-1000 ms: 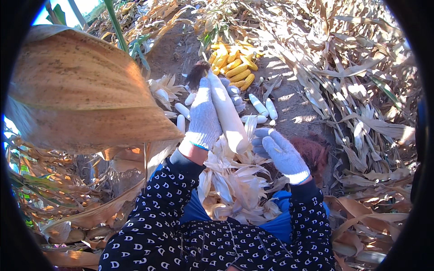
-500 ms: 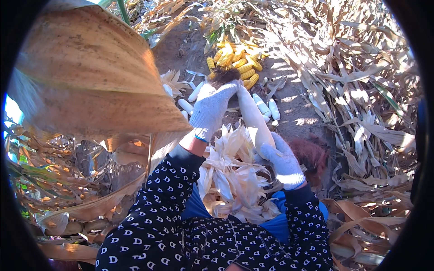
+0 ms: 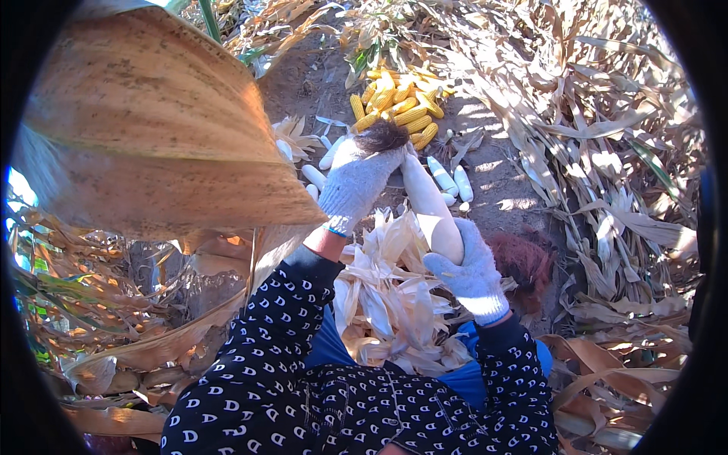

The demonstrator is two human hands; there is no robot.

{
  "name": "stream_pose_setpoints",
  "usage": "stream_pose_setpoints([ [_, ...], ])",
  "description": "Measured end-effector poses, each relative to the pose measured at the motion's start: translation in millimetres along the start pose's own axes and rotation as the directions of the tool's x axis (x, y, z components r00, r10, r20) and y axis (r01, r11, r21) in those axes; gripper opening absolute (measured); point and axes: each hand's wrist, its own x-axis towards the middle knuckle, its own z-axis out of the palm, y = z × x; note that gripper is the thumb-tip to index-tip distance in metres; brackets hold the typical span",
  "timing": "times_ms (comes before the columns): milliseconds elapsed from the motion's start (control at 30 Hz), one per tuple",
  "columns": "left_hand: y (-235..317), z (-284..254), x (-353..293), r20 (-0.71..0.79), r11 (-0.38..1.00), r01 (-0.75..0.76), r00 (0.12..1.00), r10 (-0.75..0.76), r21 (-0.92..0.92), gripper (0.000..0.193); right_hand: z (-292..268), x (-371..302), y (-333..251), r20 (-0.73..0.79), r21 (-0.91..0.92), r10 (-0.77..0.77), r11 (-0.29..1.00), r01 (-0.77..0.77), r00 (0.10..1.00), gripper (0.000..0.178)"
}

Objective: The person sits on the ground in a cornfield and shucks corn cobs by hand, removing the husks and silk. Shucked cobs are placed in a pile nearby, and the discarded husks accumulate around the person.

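Between my two gloved hands a pale corn ear (image 3: 429, 199), smooth and still in a whitish inner husk, slants from upper left to lower right. My left hand (image 3: 355, 180), in a grey-white knit glove, is closed at its upper tip, beside a dark brown tuft of silk (image 3: 381, 137). Lower down, my right hand (image 3: 472, 274) cups the thick butt end, the thumb lying across the front. Its remaining fingers are hidden under the ear. Beneath both hands, loose pale husks (image 3: 394, 303) are heaped over my lap.
Bare yellow corn ears (image 3: 409, 114) lie piled ahead on the soil. White ears (image 3: 442, 176) rest nearer, on both sides of my hands. A big dry leaf (image 3: 167, 129) hangs close at left. Reddish silk (image 3: 523, 265) sits right of my right hand. Dry stalks (image 3: 599, 152) cover the right.
My right thumb has shifted down to the ear's butt end, showing more of its rounded base. The left hand and silk have moved slightly to the right.
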Motion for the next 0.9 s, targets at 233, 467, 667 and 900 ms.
stream_pose_setpoints([
  [233,-20,9,2,-0.084,0.99,-0.057,0.994,0.068,0.129,0.02,7,1,6,-0.114,-0.091,-0.14,0.987,0.13,0.984,0.073],
  [467,-24,23,6,-0.081,0.896,0.133,0.98,-0.183,-0.424,0.017,10,1,19,-0.19,-0.247,-0.219,0.954,0.17,0.957,0.077],
  [667,-12,33,2,-0.081,0.661,0.313,0.866,-0.493,-0.682,0.019,15,2,28,-0.222,-0.314,-0.268,0.93,0.192,0.937,0.078],
  [900,-27,29,2,0.034,0.487,0.378,0.815,-0.579,-0.788,0.017,23,4,30,-0.21,-0.227,-0.167,0.967,0.118,0.963,0.075],
])
